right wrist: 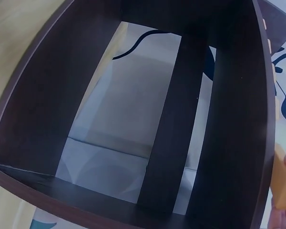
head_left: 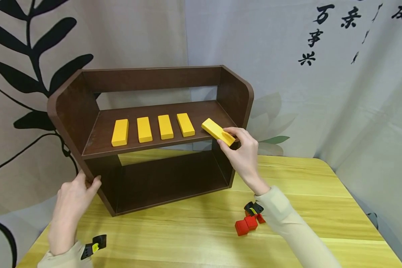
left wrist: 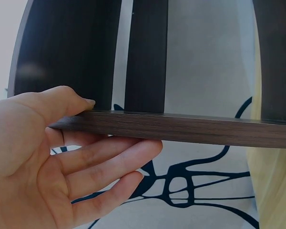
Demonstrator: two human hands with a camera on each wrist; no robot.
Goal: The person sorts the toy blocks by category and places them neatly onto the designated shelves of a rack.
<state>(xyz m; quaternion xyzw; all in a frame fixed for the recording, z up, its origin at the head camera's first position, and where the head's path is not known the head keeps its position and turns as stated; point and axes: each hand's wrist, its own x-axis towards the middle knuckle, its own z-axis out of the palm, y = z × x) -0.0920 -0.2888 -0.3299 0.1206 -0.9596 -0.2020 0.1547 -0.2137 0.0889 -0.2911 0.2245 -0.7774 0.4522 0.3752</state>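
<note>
A dark brown two-tier wooden shelf (head_left: 147, 79) stands on the table. On its upper board, several yellow blocks (head_left: 144, 130) lie spaced in a row. My right hand (head_left: 242, 152) pinches another yellow block (head_left: 217, 131) between thumb and fingers at the right end of this row; the block is tilted and overlaps the board's front edge. In the right wrist view that block (right wrist: 282, 180) shows at the right border, beside the shelf. My left hand (head_left: 74, 197) grips the front edge of the shelf's left side panel (left wrist: 190, 128), thumb on one face and fingers on the other.
Several small red blocks (head_left: 242, 227) sit on the light wood table (head_left: 194, 230), close to the right sleeve. Behind the shelf hangs a pale curtain (head_left: 288, 93) with dark leaf prints and writing. A black cable (head_left: 6, 232) curves at the lower left.
</note>
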